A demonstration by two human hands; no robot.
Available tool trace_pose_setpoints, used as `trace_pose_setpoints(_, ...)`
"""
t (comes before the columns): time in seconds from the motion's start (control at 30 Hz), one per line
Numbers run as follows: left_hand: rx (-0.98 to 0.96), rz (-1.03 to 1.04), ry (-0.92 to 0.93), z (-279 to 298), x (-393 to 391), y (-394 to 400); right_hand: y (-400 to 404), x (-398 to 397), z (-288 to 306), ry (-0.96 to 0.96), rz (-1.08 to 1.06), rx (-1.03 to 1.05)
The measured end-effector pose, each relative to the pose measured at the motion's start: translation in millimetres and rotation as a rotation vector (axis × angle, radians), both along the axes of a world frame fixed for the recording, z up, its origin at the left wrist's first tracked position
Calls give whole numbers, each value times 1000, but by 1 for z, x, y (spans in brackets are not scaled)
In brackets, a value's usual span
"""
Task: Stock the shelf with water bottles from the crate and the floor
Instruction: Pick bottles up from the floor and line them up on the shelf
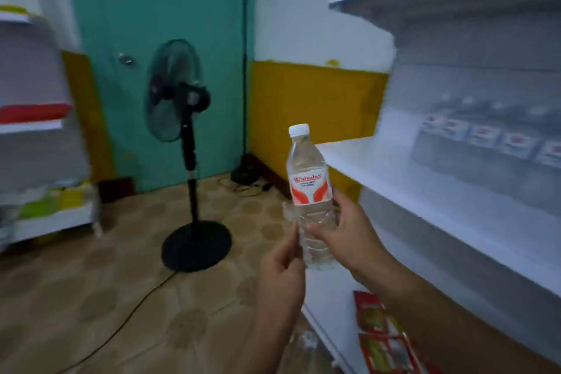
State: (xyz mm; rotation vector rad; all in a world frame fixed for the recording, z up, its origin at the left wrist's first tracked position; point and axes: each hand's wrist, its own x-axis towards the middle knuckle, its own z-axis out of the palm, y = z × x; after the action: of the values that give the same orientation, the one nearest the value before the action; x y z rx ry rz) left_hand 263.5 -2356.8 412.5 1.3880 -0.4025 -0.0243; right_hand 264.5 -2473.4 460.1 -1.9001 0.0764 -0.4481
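The water bottle is standing upright in the air just off the front corner of the white shelf, the right hand wrapping its fingers around its lower half. The left hand is touching its base with fingers pressed together. Bare shelf board is lying open in front of the blurred row of bottles at the back.

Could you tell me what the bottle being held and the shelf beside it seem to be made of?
The clear, ribbed water bottle with a white cap looks like thin glossy plastic: you can see through it. The white shelf board looks like smooth painted metal or laminate; blur leaves that open.
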Motion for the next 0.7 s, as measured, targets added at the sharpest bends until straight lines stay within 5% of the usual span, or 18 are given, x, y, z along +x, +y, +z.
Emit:
trace_pose_setpoints(0.4, 27, -634, -157, 45, -150, -221, -196, -239, 49, -45, -600, -99)
trace_pose_setpoints(0.7, 203, -727, -278, 35, -161, -267, -225, -264, 30, -13, -858, -99)
